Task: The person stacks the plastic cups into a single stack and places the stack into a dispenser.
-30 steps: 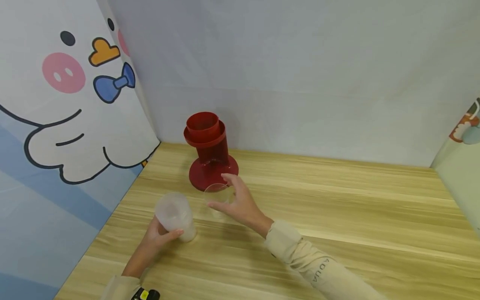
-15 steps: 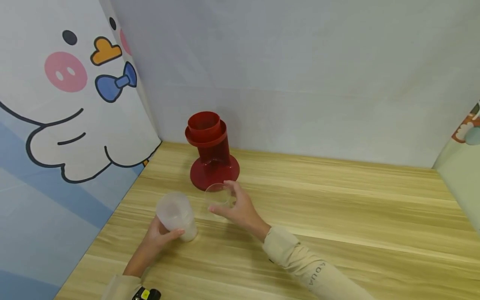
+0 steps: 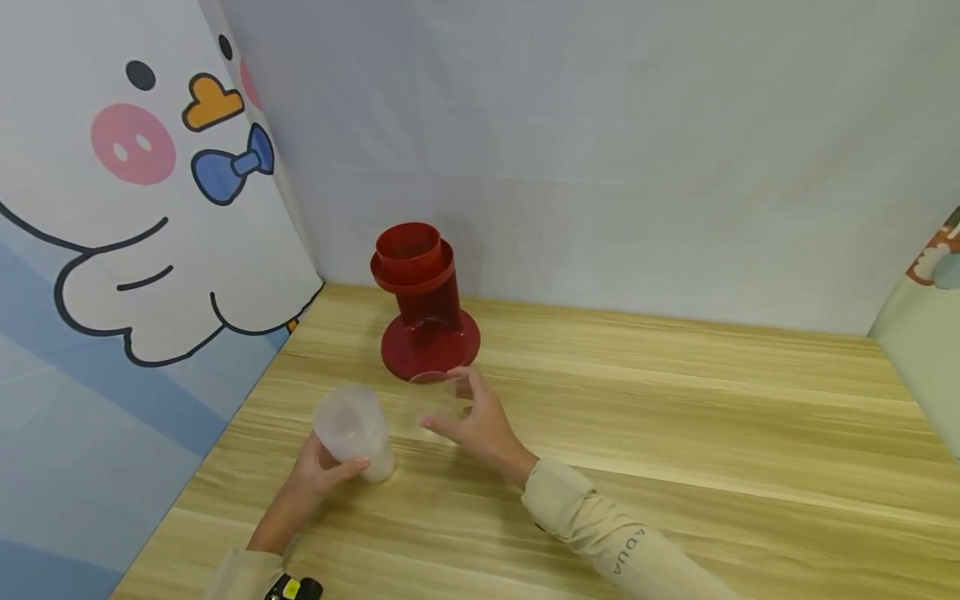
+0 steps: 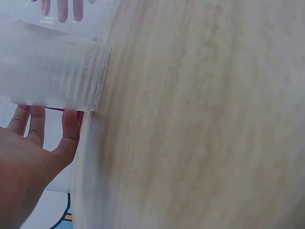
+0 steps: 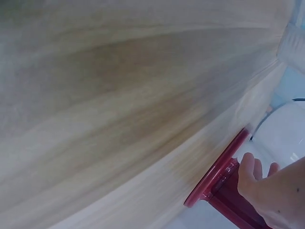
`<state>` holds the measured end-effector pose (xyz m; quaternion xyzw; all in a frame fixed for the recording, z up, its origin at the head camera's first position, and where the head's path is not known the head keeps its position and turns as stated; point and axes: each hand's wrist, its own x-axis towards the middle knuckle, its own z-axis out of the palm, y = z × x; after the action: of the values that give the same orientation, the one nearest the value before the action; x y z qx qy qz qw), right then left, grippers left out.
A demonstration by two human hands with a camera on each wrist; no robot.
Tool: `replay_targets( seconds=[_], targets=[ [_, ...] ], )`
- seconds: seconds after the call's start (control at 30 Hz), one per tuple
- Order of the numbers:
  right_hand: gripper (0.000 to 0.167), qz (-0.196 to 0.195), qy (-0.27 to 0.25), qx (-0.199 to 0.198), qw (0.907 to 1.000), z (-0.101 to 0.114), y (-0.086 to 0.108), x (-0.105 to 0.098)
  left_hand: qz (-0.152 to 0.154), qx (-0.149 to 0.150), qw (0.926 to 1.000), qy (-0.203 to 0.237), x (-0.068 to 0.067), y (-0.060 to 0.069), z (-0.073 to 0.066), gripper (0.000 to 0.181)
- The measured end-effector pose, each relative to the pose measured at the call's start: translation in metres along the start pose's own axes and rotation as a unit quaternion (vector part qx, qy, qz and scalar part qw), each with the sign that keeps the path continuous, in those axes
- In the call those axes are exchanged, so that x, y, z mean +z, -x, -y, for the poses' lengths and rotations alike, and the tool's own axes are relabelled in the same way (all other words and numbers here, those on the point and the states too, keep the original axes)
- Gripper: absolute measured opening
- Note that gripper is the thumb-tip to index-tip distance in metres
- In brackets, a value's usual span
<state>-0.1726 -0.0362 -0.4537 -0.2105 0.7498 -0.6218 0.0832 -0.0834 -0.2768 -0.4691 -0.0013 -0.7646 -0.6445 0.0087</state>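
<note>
My left hand (image 3: 315,479) grips a stack of translucent plastic cups (image 3: 352,429), thumb on the near side. In the left wrist view several closely nested rims show on that stack (image 4: 57,67), with the fingers (image 4: 69,136) against its side. Just right of it, my right hand (image 3: 483,425) holds one clear plastic cup (image 3: 431,408) between thumb and fingers. This cup is hard to make out against the wood. Behind it stands a red plastic stand (image 3: 427,308) with an upright tube, a ring collar and a round base. My right hand (image 5: 267,186) partly covers it in the right wrist view.
The wood-grain table (image 3: 675,433) runs up to a pale cloth wall (image 3: 600,167) at the back. A cartoon-printed cloth (image 3: 150,250) borders the left side, and another printed panel (image 3: 930,333) stands at the right.
My right hand has drawn slightly toward me with the clear cup, whose rim looks flatter now. My left hand and the stack stay nearly where they were.
</note>
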Motion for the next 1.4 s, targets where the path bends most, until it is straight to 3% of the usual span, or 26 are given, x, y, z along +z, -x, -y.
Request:
replay_targets(
  seconds=[0.3,0.53,1.0,1.4],
  targets=[
    [0.080,0.044,0.001,-0.007,0.9990,-0.003,0.000,0.001,-0.001,0.008,1.0000,-0.006,-0.001,0.001,0.001,0.066],
    [0.074,0.059,-0.002,-0.001,0.9983,0.000,0.000,0.006,0.001,0.009,1.0000,-0.003,-0.001,0.000,0.003,0.065],
    [0.066,0.049,-0.032,-0.013,0.9982,-0.006,-0.003,0.006,-0.003,0.010,0.9998,-0.014,-0.001,-0.002,0.003,0.066],
    [0.066,0.042,-0.031,-0.017,0.9985,0.019,0.002,-0.008,-0.005,0.001,0.9998,-0.020,0.000,-0.002,0.002,0.067]
  ],
)
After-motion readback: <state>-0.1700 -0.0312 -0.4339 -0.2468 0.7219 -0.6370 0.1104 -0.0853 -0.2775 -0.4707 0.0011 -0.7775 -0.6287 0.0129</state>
